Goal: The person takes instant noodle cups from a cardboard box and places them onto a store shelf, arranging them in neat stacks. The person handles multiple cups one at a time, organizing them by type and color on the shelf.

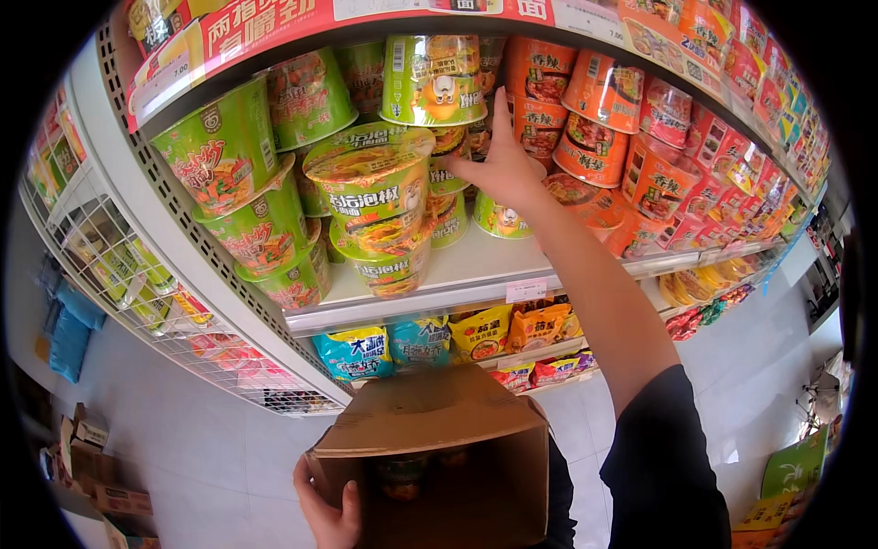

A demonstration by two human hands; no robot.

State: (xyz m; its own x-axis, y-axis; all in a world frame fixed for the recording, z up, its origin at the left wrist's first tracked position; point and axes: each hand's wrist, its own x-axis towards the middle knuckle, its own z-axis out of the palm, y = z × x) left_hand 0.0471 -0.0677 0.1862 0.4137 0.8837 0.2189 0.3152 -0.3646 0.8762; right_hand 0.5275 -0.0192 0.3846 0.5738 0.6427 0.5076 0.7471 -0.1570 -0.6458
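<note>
My left hand (328, 513) grips the left wall of an open cardboard box (429, 415), which is held in front of me. Inside the box, in shadow, at least one noodle cup (400, 473) shows. My right hand (506, 168) reaches into the shelf with thumb and index finger spread and nothing visibly held. It is between green instant noodle cups (433, 82) on its left and orange noodle cups (542, 68) on its right. Whether its fingertips touch a cup I cannot tell. Below the hand stands a single low green cup (502, 216).
Stacked green cups (374, 185) stand at the shelf front (439, 295). A price-strip shelf edge (274, 51) crosses overhead. Bagged noodles (480, 333) lie on the lower shelf. A wire rack (130, 267) is at left. Cardboard boxes (96, 473) sit on the tiled floor.
</note>
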